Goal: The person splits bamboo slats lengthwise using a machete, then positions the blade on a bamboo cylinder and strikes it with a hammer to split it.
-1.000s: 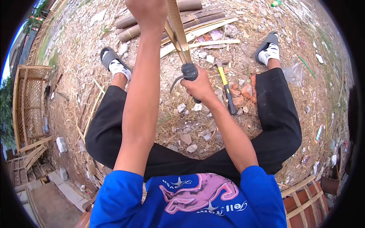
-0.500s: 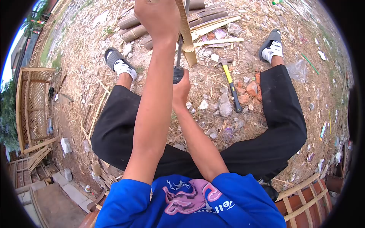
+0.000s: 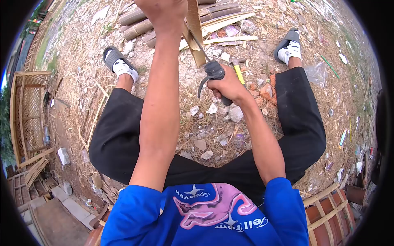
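Since the earlier frame, the right grip (image 3: 230, 85) has been moving out to the right, away from the left forearm, and is now covering most of the handle of the hammer (image 3: 239, 74); the knife (image 3: 214, 70) has been swinging from nearly upright to a slant.

Nearest, the trousers (image 3: 299, 110) are spreading to both sides below the grips, and a pale stone (image 3: 236, 114) is lying on the ground just below the right grip. The right grip is closing around the knife's black handle, a dark strap hanging from its left side. Brick pieces (image 3: 266, 92) are lying to the right of this grip. The hammer is showing its yellow part just above it. The knife's blade is slanting up and left from the right grip, crossing the strip (image 3: 194, 16); whether it is touching the wood is hard to tell. The strip is standing steeply, its lower end above and left of the right grip.

The left grip (image 3: 164, 11) is curling shut at the top edge, beside the strip; what it is pinching cannot be told. Beyond the right grip, the bamboo pieces (image 3: 137, 28) are lying on the ground, partly behind the left grip's wrist. A slipper (image 3: 287, 43) is resting up and right of the right grip.
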A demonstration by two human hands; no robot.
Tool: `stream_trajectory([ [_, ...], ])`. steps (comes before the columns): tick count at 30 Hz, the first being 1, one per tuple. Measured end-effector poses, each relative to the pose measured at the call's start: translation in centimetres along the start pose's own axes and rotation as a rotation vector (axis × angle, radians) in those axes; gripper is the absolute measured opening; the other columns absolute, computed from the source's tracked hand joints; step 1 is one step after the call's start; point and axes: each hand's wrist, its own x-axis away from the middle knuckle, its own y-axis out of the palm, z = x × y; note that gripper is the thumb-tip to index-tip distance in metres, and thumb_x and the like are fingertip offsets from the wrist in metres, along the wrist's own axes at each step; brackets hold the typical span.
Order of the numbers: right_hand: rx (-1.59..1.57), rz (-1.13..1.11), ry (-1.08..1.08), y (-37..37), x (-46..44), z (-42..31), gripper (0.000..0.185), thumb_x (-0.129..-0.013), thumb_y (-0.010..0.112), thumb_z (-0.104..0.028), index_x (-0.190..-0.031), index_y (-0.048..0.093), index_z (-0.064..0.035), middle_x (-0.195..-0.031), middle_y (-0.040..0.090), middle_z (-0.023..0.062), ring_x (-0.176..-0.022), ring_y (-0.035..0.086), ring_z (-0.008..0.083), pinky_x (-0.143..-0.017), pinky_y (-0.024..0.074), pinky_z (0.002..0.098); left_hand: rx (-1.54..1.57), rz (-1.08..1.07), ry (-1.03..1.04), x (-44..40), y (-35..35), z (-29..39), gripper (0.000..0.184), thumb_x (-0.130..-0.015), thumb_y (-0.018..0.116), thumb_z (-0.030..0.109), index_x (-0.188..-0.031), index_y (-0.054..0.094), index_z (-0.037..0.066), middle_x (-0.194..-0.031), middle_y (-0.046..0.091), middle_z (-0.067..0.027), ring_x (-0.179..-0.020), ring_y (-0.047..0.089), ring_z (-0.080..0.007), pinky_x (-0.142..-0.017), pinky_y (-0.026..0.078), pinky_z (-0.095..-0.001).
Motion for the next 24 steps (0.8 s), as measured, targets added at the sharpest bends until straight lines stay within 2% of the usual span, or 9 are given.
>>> stream_trajectory([
  [3, 0.018, -0.078, 0.037, -1.6, -0.1, -1.0, 0.022, -0.072, 0.065, -0.001, -0.090, 0.054, -0.0028, -0.065, 0.055, 0.0013, -0.048, 0.050, 0.0088, -0.043, 0.0404, 0.0260, 0.043, 0.009, 0.029, -0.1, 0.4, -0.2, 0.043, -0.092, 0.069, 0.043, -0.090, 0.068, 0.000, -0.068, 0.059, 0.0020, -0.065, 0.051, -0.0076, -0.059, 0.043, -0.0265],
  [6, 0.039, -0.095, 0.056, -1.9, -0.2, -1.6, 0.018, -0.071, 0.064, -0.001, -0.086, 0.054, -0.0030, -0.065, 0.055, 0.0013, -0.047, 0.050, 0.0090, -0.042, 0.0403, 0.0263, -0.057, -0.077, -0.048, -0.4, -0.3, 0.0, 0.039, -0.095, 0.066, 0.040, -0.087, 0.066, 0.002, -0.067, 0.057, 0.0032, -0.064, 0.049, -0.0058, -0.058, 0.041, -0.0238],
  [10, 0.019, -0.058, 0.049, -1.0, -0.1, -2.2, 0.016, -0.071, 0.064, -0.001, -0.083, 0.054, -0.0040, -0.064, 0.053, 0.0012, -0.046, 0.048, 0.0092, -0.042, 0.0401, 0.0265, 0.132, -0.061, -0.089, -0.5, 0.6, -0.1, 0.036, -0.096, 0.065, 0.038, -0.084, 0.064, 0.004, -0.065, 0.057, 0.0026, -0.058, 0.050, -0.0063, -0.052, 0.042, -0.0232],
  [14, 0.013, -0.173, 0.089, -2.5, -0.3, -3.0, 0.015, -0.071, 0.061, 0.001, -0.081, 0.051, -0.0032, -0.062, 0.051, 0.0014, -0.047, 0.046, 0.0093, -0.042, 0.0388, 0.0258, 0.209, -0.080, -0.118, -0.4, 0.9, 0.2, 0.035, -0.097, 0.063, 0.038, -0.084, 0.064, 0.005, -0.061, 0.057, 0.0004, -0.050, 0.053, -0.0099, -0.046, 0.044, -0.0261],
  [22, 0.000, -0.301, 0.164, -5.5, -1.4, -4.0, 0.014, -0.071, 0.059, 0.002, -0.083, 0.052, -0.0015, -0.061, 0.051, 0.0021, -0.047, 0.047, 0.0088, -0.041, 0.0384, 0.0249, 0.267, -0.159, -0.114, -0.9, 0.7, -0.9, 0.038, -0.097, 0.062, 0.040, -0.080, 0.062, 0.005, -0.057, 0.058, -0.0037, -0.047, 0.057, -0.0133, -0.044, 0.047, -0.0283],
  [24, 0.015, -0.303, 0.174, -5.3, -1.4, -4.2, 0.019, -0.071, 0.059, 0.002, -0.088, 0.052, -0.0004, -0.062, 0.051, 0.0019, -0.047, 0.046, 0.0083, -0.041, 0.0385, 0.0243, 0.263, -0.194, -0.122, -1.1, 0.2, -0.8, 0.039, -0.096, 0.062, 0.040, -0.079, 0.061, 0.005, -0.057, 0.059, -0.0045, -0.048, 0.059, -0.0141, -0.044, 0.048, -0.0285],
])
